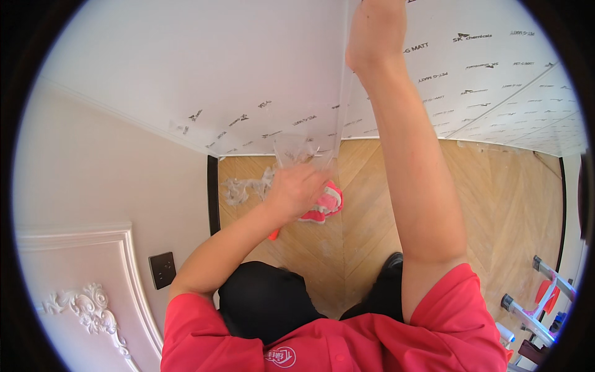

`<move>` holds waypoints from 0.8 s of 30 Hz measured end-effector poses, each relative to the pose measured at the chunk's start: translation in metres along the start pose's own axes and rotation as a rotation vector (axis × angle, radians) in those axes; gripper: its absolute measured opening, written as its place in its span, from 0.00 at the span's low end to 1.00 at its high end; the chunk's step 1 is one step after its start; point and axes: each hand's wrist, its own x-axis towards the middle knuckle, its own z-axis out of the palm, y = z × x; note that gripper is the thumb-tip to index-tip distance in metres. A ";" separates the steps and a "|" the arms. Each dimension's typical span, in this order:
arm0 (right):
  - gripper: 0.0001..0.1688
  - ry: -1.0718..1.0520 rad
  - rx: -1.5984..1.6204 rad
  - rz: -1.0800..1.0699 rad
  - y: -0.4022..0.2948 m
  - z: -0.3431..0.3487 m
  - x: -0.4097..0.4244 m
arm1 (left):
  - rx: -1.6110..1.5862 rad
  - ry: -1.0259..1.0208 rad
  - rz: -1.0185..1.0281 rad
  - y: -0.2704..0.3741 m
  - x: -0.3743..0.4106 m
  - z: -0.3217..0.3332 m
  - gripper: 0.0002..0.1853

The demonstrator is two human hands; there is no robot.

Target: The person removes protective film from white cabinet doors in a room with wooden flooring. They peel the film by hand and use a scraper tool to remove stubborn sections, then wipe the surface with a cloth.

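Note:
My left hand (297, 190) grips a clear protective film (304, 153) low at the white cabinet panel (209, 60). Printed marks show along the lower part of this panel, while its upper part looks plain. Raised high, my right hand (379, 28) lies at the inner corner beside a second panel (474, 69) covered in printed film. Its fingers run past the top of the picture. Below my left hand lies a crumpled pink and white cloth (327, 204), with wrinkled clear film (241, 189) to its left on the floor.
An orange object (274, 234), mostly hidden, is under my left forearm. A metal ladder (530, 311) is at the right, near a red-orange item (547, 296). On the left wall are a black socket (162, 270) and white ornamental moulding (95, 307). The floor is herringbone wood (367, 186).

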 end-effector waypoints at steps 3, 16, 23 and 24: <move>0.23 0.051 0.028 -0.083 0.006 0.008 0.004 | 0.069 -0.091 -0.130 -0.013 -0.034 -0.032 0.05; 0.28 0.144 0.438 0.242 -0.034 0.005 -0.002 | 0.335 0.185 0.270 -0.037 0.077 -0.011 0.13; 0.25 0.312 0.063 0.119 -0.021 -0.001 0.000 | 0.227 0.357 0.144 -0.037 0.052 -0.029 0.09; 0.26 0.287 -0.019 0.069 -0.009 -0.018 -0.001 | 0.233 0.385 0.035 -0.046 0.039 -0.046 0.09</move>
